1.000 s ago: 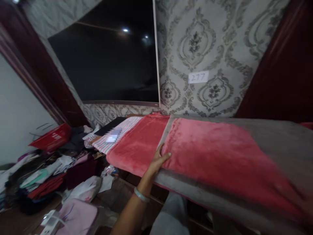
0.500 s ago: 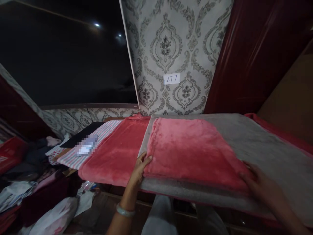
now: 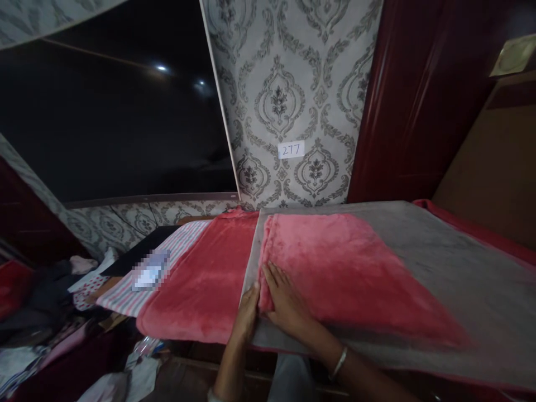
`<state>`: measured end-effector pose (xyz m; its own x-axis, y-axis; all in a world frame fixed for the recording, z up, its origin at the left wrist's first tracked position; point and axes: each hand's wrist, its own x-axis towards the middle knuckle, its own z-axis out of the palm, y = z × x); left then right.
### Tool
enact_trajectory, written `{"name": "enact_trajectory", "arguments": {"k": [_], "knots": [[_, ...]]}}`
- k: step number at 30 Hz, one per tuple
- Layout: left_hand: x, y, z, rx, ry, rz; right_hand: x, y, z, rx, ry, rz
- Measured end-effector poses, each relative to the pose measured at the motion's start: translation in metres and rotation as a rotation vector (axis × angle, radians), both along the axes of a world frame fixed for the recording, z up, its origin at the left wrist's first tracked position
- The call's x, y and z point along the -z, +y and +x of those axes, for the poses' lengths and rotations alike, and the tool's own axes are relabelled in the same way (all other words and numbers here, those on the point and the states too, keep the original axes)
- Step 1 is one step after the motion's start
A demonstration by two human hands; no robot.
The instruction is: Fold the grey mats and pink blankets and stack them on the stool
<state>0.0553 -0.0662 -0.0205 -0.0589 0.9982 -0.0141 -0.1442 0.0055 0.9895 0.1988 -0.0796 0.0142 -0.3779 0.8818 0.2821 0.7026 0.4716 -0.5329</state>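
A pink-red plush blanket point(image 3: 330, 262), folded into a smaller piece, lies on a grey blanket layer point(image 3: 435, 240). My right hand point(image 3: 288, 301) rests open on the left front corner of this folded piece, its fingers stretched over the plush. Just left of it, my left hand point(image 3: 248, 312) stands on its side by the same edge, fingers pointing away from me and apparently straight, partly hidden. Neither hand visibly grips the cloth. The right front corner of the folded piece trails out over the grey layer, slightly blurred.
More red blanket point(image 3: 196, 285) spreads to the left, beside a striped cloth point(image 3: 125, 290) with a pixelated item on it. A dark television point(image 3: 125, 123) hangs behind. Heaped clothes point(image 3: 25, 335) lie at lower left; a brown box point(image 3: 494, 167) stands at right.
My right hand has left the right front corner and come across to the left edge, beside my left hand. The view has tilted up slightly.
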Motion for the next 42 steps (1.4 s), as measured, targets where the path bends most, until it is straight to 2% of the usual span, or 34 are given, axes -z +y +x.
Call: {"name": "enact_trajectory", "arguments": {"k": [2,6,8,10,12,13,16,19,23,27,31,34,39,42], "knots": [[0.005,0.001,0.000,0.036,-0.018,0.012,0.008,0.004,0.002,0.000,0.064,0.009],[0.008,0.002,0.000,0.097,0.001,0.040,0.018,0.008,0.017,-0.118,0.326,0.029],[0.002,0.007,-0.005,0.014,0.100,0.102,0.020,0.008,0.024,-0.129,0.482,0.002],[-0.013,0.021,-0.010,-0.117,0.249,0.223,0.024,0.008,0.027,-0.127,0.525,-0.004],[-0.036,0.044,-0.010,-0.171,0.380,0.322,0.027,0.007,0.028,-0.153,0.421,0.044],[-0.049,0.060,-0.007,-0.153,0.441,0.327,0.029,0.006,0.026,-0.166,0.340,0.074],[-0.084,0.114,0.018,0.007,0.632,0.184,0.032,0.003,0.021,-0.144,0.123,0.152],[-0.099,0.167,0.049,0.044,0.768,0.095,0.036,-0.001,0.016,-0.080,0.012,0.202],[-0.094,0.207,0.074,-0.014,0.920,0.022,0.046,0.002,0.014,-0.094,-0.066,0.223],[-0.087,0.218,0.079,-0.074,0.992,0.030,0.052,0.008,0.013,-0.088,-0.106,0.229],[-0.087,0.224,0.074,-0.162,0.981,0.114,0.042,0.008,0.017,-0.136,-0.064,0.188],[-0.080,0.229,0.066,-0.218,0.957,0.114,0.031,0.005,0.019,-0.164,-0.017,0.115],[-0.065,0.231,0.055,-0.131,0.926,0.030,0.021,-0.004,0.019,-0.177,-0.014,-0.029],[-0.069,0.235,0.053,-0.092,0.905,0.024,0.013,-0.012,0.018,-0.169,0.035,-0.058]]}}
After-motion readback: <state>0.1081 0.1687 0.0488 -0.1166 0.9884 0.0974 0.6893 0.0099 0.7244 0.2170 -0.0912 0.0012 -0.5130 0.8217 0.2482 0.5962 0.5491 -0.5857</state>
